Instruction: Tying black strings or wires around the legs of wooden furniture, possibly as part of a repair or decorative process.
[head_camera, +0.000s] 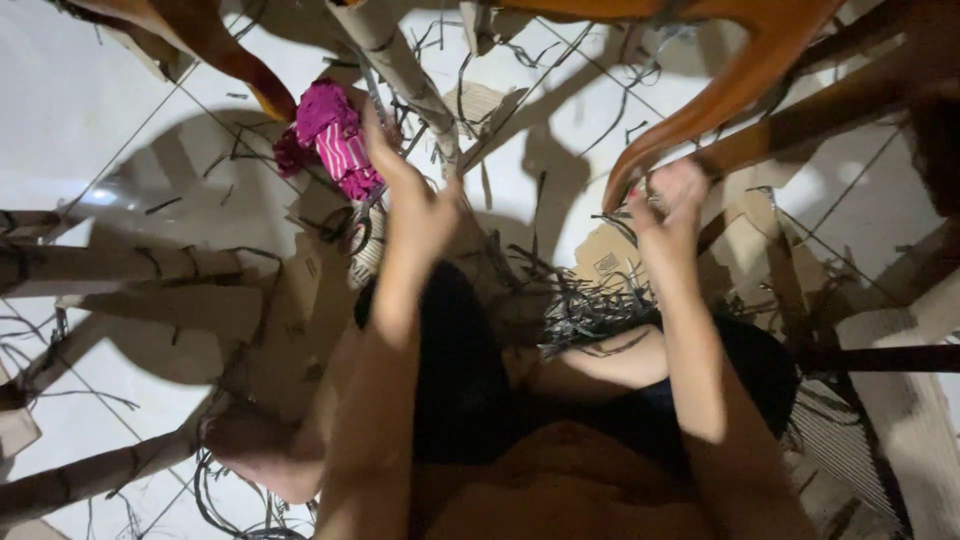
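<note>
I sit on a white tiled floor with my legs folded under me. My left hand (412, 195) reaches forward and up, its fingers stretched beside a rolled cardboard tube (400, 70) and a thin grey rod. The blur hides whether it grips anything. A pair of scissors (357, 226) lies just left of that wrist, beside a pink striped cloth (335, 135). My right hand (668, 198) is raised with its fingers curled shut, just below the curved orange chair leg (720, 95). Nothing clear shows inside it. A heap of thin dark strips (590, 305) lies between my arms.
Several rolled cardboard tubes (110, 268) lie on the left, another at the lower left (90, 472). Flat cardboard pieces (300, 290) cover the floor by my knee. Corrugated sheets (880, 400) lie on the right. Orange chair legs (215, 45) arch overhead. Loose strips are scattered over the tiles.
</note>
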